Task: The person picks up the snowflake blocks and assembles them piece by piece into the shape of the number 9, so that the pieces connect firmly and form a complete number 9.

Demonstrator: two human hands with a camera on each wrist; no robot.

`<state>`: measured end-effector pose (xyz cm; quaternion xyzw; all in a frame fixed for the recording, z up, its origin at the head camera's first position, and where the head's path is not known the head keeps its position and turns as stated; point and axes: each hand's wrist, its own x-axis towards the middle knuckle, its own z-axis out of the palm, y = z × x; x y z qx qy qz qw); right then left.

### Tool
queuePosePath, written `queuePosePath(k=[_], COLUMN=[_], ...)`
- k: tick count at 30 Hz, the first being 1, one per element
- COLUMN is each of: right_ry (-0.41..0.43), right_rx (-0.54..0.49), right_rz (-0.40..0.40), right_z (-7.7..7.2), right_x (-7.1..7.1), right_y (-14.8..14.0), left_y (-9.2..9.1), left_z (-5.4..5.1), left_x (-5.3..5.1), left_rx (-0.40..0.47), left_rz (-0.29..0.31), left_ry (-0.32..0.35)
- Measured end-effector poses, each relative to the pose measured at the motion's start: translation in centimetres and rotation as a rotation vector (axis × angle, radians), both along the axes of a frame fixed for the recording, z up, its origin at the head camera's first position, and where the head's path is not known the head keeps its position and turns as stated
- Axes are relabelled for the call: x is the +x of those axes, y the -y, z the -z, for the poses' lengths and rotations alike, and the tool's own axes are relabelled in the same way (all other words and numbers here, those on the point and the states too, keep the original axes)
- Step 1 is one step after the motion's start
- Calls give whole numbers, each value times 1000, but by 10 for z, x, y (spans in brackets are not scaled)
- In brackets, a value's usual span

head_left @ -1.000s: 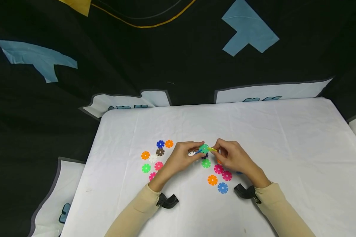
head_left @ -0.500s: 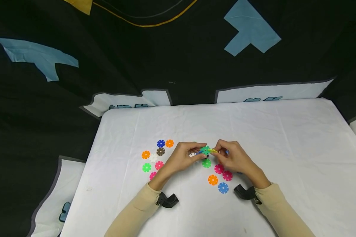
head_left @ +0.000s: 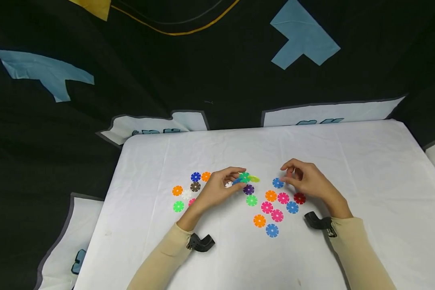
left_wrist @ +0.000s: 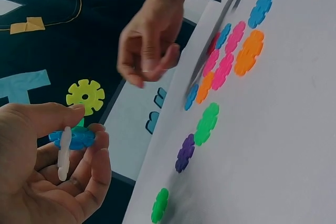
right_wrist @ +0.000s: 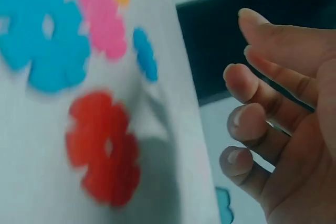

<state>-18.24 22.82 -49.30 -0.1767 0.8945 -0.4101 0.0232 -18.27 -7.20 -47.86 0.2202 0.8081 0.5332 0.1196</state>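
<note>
My left hand (head_left: 217, 187) pinches a joined set of notched plastic discs above the table. A white disc (left_wrist: 64, 156), a blue disc (left_wrist: 81, 138), a green disc (head_left: 244, 177) and a yellow disc (left_wrist: 96, 98) make up the set. The yellow one sticks out at the end, and fingers partly hide the green in the left wrist view. My right hand (head_left: 306, 179) hovers apart from it, fingers loosely bent and holding nothing. Nearest to that hand is a blue disc (head_left: 278, 183); a red disc (head_left: 299, 198) lies below it on the table.
Several loose discs, among them a purple disc (head_left: 249, 189) and an orange disc (head_left: 259, 220), lie flat between the forearms. Another group, with a brown disc (head_left: 195, 186), lies left of my left hand. A white cloth (head_left: 366, 173) covers the table.
My right hand has let go of the yellow disc and moved right, uncovering discs on the table. My left hand, still holding the joined discs, has shifted slightly left and away from me.
</note>
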Motion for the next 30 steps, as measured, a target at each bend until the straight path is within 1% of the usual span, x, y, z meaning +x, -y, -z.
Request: queuePosePath(k=[3,6,9,11,13,15,18,21,23,26,28,30], right_ry=[28,34,27,16,9,3,-2,4,20,74,110,151], right_rx=[35,81,143,169,174,173,167,166,154,101,35,-55], right_rz=[-6,-53,-98,-113,-116,-115,-112,-91,-72,-48,-48,-60], right_z=[9,19,28,32,33,33,32,31,31,28,24,17], right_x=[-3,-6,-8,-9,-9,-8,-7,-6,-6,-6,-5,-3], right_y=[-6,-8,-8,-7,-7,-6,-4,-2,-1,-1,1,5], left_y=[1,2,3,4,4,5,6,7,7,6,6,5], left_z=[0,1,1,2,2,3,3,4,4,4,4,4], left_x=[-1,-2,-3,-4,-5,-5,-4,-4,-3,-3,-4,-5], left_rx=[-4,0,24,50,75,97,112,111,110,103,99,91], left_rz=[-12,-10,19,43,62,69,64,56,51,41,38,38], left_ry=[-6,-15,-29,-37,-43,-43,-42,-36,-30,-21,-15,-12])
